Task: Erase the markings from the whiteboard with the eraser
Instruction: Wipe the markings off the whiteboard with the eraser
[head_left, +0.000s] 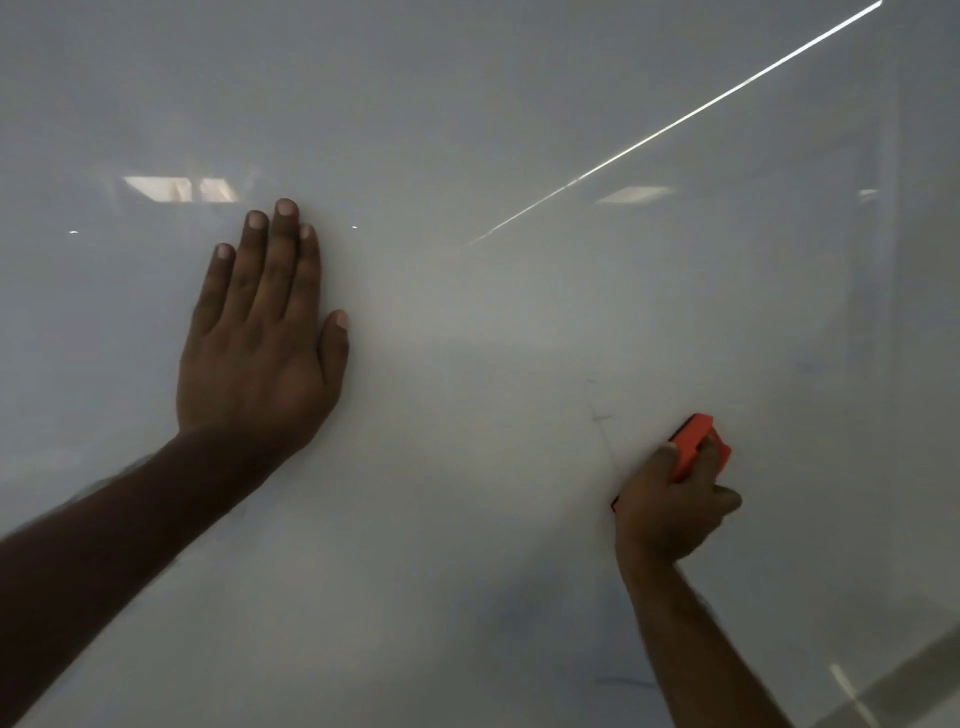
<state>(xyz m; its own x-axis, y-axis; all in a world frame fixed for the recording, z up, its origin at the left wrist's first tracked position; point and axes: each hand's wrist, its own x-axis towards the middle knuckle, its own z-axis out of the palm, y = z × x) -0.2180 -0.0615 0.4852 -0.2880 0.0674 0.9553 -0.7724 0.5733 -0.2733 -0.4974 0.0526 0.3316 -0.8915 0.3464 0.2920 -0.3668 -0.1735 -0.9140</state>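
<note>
**Eraser in the right hand, low on the board's right side**

The small orange-red block eraser (698, 447) is gripped in the right hand (670, 506), fingers curled over its back and thumb along its near side, with the face apparently pressed against the glossy white whiteboard (493, 130). It sits toward the board's lower right, well apart from the left hand (260, 358), which lies flat with its fingers spread only slightly, the palm on the board nearer the middle left and holding nothing.

The eraser looks light and rigid-backed, probably with a soft felt face that cannot be seen from here. Gripping it across the short sides, as now, seems right: it keeps the face flat and lets pressure go straight through. The board is smooth and slick, so the eraser should glide easily; firm pressure matters more than speed.

Faint grey pen traces (602, 415) show just left of and above the eraser, with paler bluish smudges (810, 366) toward the right edge. Most of the surface appears clean.
</note>
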